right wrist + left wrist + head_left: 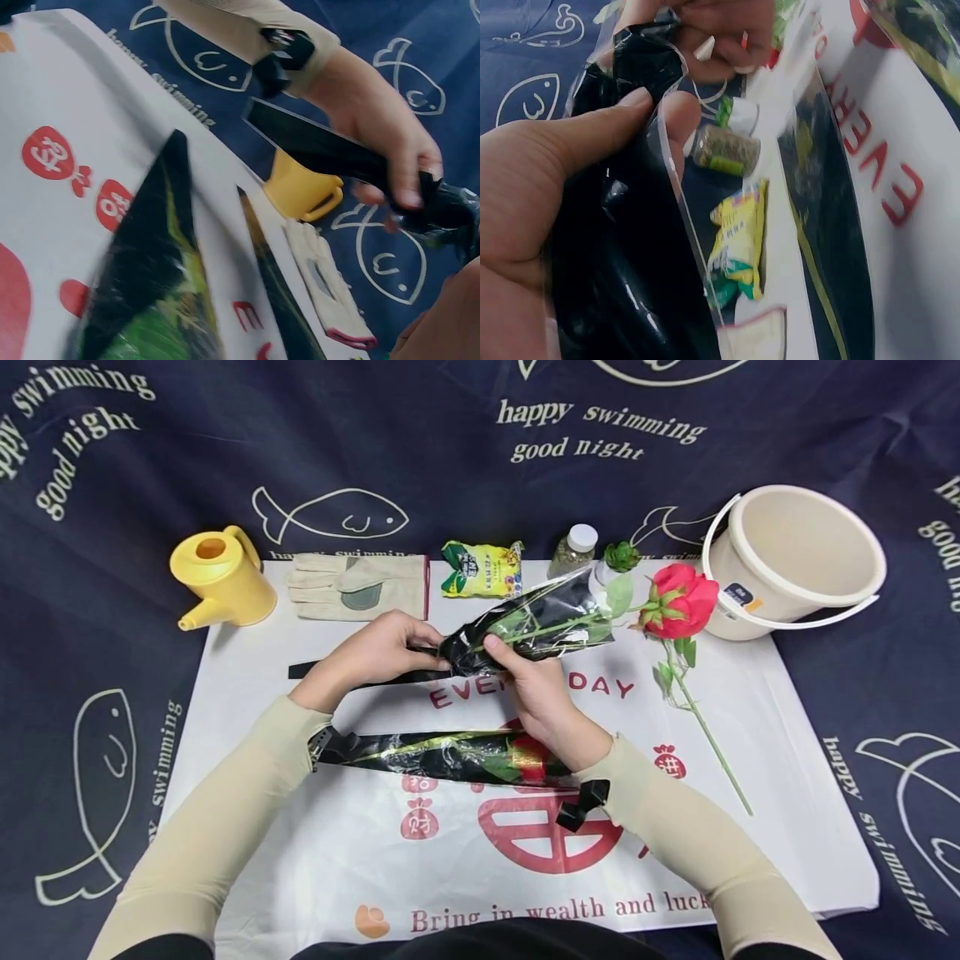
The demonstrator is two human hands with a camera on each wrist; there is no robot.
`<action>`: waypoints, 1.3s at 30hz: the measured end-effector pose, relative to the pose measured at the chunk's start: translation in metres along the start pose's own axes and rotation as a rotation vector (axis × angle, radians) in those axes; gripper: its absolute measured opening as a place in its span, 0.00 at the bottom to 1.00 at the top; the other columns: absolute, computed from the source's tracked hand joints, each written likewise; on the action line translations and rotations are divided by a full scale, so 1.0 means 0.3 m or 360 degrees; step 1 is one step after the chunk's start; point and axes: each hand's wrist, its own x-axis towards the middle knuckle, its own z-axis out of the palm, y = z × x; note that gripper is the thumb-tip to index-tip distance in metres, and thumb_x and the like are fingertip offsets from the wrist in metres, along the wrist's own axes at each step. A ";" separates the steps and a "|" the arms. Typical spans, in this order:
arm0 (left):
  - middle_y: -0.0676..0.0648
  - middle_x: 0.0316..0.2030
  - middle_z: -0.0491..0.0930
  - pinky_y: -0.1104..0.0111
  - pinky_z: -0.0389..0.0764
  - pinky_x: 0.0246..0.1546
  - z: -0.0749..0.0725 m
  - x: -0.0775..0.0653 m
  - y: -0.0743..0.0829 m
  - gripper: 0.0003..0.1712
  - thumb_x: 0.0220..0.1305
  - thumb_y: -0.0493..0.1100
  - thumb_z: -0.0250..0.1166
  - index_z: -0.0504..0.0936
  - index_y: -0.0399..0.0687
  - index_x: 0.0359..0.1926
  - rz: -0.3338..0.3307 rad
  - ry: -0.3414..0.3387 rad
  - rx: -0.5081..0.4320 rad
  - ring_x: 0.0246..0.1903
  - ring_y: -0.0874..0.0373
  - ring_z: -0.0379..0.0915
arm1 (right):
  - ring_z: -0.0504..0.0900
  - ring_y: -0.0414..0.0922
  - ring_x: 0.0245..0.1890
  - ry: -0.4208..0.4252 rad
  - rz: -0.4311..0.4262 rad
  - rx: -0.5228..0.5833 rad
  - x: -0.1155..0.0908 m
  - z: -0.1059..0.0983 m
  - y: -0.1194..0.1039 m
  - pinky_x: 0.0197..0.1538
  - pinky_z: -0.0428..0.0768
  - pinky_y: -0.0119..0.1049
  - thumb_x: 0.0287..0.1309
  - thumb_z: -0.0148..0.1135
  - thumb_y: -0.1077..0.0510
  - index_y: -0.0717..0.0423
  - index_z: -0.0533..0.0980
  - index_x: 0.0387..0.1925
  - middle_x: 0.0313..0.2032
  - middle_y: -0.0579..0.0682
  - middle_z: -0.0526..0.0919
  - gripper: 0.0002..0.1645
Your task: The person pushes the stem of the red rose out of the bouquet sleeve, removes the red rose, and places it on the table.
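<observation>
My left hand grips the narrow end of a black plastic flower sleeve, held just above the white printed mat. My right hand pinches the sleeve's middle from below. A green stem with leaves lies inside the sleeve. A red rose sits at the sleeve's wide mouth, and a bare stem runs down from it over the mat; I cannot tell whether that rose belongs to the sleeved stem. In the left wrist view, my left hand's thumb presses the black sleeve. A second wrapped rose lies under my wrists.
Along the mat's far edge stand a yellow watering can, a work glove, a yellow-green packet, a white-capped bottle and a small green plant. A cream bucket stands at the far right. A navy fish-print cloth lies underneath.
</observation>
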 end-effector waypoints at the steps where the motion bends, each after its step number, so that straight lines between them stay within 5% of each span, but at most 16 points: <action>1: 0.56 0.24 0.80 0.69 0.68 0.23 -0.005 -0.008 -0.005 0.07 0.56 0.50 0.70 0.85 0.52 0.31 -0.0024 -0.0002 0.0004 0.20 0.62 0.67 | 0.76 0.40 0.31 0.0001 -0.0006 0.0007 0.002 -0.006 -0.007 0.34 0.71 0.33 0.45 0.74 0.58 0.56 0.74 0.52 0.42 0.51 0.80 0.30; 6: 0.53 0.20 0.74 0.68 0.63 0.21 -0.021 -0.033 -0.019 0.10 0.57 0.51 0.68 0.82 0.50 0.27 -0.0033 -0.0025 0.0034 0.19 0.61 0.61 | 0.76 0.41 0.33 -0.0021 0.0001 0.0003 0.009 -0.025 -0.029 0.34 0.70 0.33 0.45 0.74 0.58 0.53 0.73 0.54 0.44 0.52 0.80 0.32; 11: 0.53 0.25 0.75 0.66 0.67 0.28 -0.017 -0.023 -0.019 0.11 0.56 0.56 0.67 0.81 0.57 0.33 0.0060 -0.0085 0.0033 0.23 0.60 0.64 | 0.78 0.47 0.47 0.0000 0.0009 0.0052 0.008 -0.026 -0.023 0.51 0.73 0.39 0.45 0.74 0.60 0.53 0.73 0.55 0.51 0.55 0.78 0.33; 17: 0.56 0.29 0.80 0.65 0.72 0.33 0.001 0.008 0.005 0.15 0.55 0.60 0.67 0.82 0.58 0.38 0.0079 0.0003 -0.0028 0.26 0.60 0.71 | 0.77 0.47 0.49 0.0000 -0.0002 -0.0020 0.005 -0.015 -0.001 0.53 0.72 0.39 0.43 0.75 0.58 0.53 0.72 0.55 0.52 0.54 0.77 0.35; 24: 0.54 0.17 0.70 0.67 0.62 0.21 0.023 0.021 0.023 0.09 0.57 0.50 0.68 0.81 0.52 0.26 0.0078 0.0012 0.0058 0.16 0.62 0.55 | 0.75 0.48 0.51 -0.0167 -0.0048 -0.0008 0.006 -0.007 0.023 0.54 0.71 0.41 0.48 0.71 0.63 0.54 0.70 0.57 0.54 0.56 0.74 0.33; 29: 0.55 0.15 0.62 0.68 0.59 0.21 0.025 0.004 0.013 0.14 0.59 0.48 0.67 0.76 0.50 0.21 0.0095 0.0047 0.0082 0.16 0.62 0.51 | 0.77 0.46 0.44 -0.0239 0.0056 -0.0037 0.002 -0.016 0.021 0.50 0.74 0.40 0.48 0.72 0.63 0.56 0.70 0.55 0.50 0.55 0.76 0.32; 34: 0.53 0.15 0.52 0.68 0.56 0.21 0.009 -0.020 -0.017 0.22 0.58 0.49 0.67 0.66 0.48 0.17 0.0093 0.0145 0.0032 0.16 0.61 0.48 | 0.70 0.45 0.25 -0.0262 0.0229 -0.0075 -0.005 -0.050 0.010 0.33 0.68 0.35 0.49 0.71 0.60 0.59 0.74 0.44 0.31 0.49 0.77 0.21; 39: 0.53 0.15 0.49 0.68 0.54 0.20 -0.019 -0.056 -0.056 0.25 0.57 0.50 0.68 0.63 0.47 0.16 0.0012 0.0264 0.0024 0.17 0.60 0.46 | 0.73 0.42 0.28 -0.0232 0.0227 0.0059 -0.003 -0.115 -0.023 0.31 0.69 0.33 0.53 0.68 0.60 0.56 0.74 0.40 0.32 0.49 0.80 0.14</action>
